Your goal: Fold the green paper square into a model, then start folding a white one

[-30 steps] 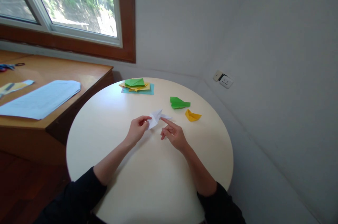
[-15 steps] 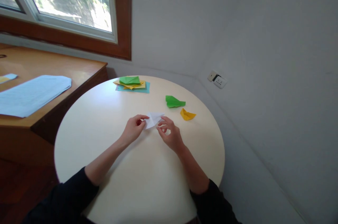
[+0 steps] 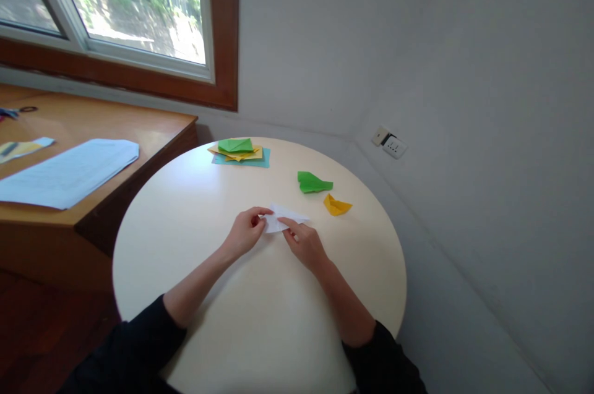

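A folded sheet of white paper (image 3: 273, 224) is held between my two hands, just above the round table. My left hand (image 3: 245, 230) pinches its left end between thumb and fingers. From the right, my right hand (image 3: 304, 242) grips the lower edge, the fingers lying over the paper and the thumb beneath. A pointed part of the paper sticks out past my right fingertips. Beyond the hands lie a folded green paper (image 3: 314, 183) and a small yellow paper boat (image 3: 337, 205).
The round white table (image 3: 223, 332) carries a stack of folded green, yellow and blue papers (image 3: 241, 151) at its far edge. At left, a wooden desk (image 3: 153, 125) holds large pale sheets (image 3: 78, 171) and scissors (image 3: 18, 112). A wall with a socket (image 3: 394, 146) stands right.
My right hand has closed on the white paper, its fingers now pressed over it. The paper has turned, with a point now reaching right. The whole view has shifted slightly.
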Motion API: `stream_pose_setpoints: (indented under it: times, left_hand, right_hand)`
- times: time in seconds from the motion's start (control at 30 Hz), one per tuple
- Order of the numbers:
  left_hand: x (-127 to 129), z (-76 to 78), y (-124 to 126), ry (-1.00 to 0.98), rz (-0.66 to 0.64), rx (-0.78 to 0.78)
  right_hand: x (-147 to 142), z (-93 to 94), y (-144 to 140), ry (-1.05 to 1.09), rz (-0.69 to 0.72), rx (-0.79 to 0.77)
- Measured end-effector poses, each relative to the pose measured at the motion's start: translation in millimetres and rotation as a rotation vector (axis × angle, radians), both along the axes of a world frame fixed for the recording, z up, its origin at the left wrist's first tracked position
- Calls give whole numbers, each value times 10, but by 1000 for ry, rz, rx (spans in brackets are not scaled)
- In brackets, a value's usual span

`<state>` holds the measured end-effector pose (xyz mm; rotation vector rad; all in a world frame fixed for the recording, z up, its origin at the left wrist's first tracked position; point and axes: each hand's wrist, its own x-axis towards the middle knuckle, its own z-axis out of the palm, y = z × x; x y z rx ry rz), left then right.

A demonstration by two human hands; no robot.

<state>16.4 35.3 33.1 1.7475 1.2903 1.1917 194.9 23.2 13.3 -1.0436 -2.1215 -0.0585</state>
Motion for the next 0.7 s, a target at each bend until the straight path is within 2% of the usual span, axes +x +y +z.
stream_pose_setpoints:
  times: [0.23, 0.47, 0.7]
  left_hand:
    - [39, -1, -71, 87, -46, 110]
    - [84, -19, -144, 195, -119, 255]
    - [86, -63, -137, 219, -75, 370]
  right_hand:
    - [-5, -5, -5, 171, -1, -205]
    - [-20, 23, -16, 184, -32, -123]
    - [-35, 44, -48, 255, -16, -132]
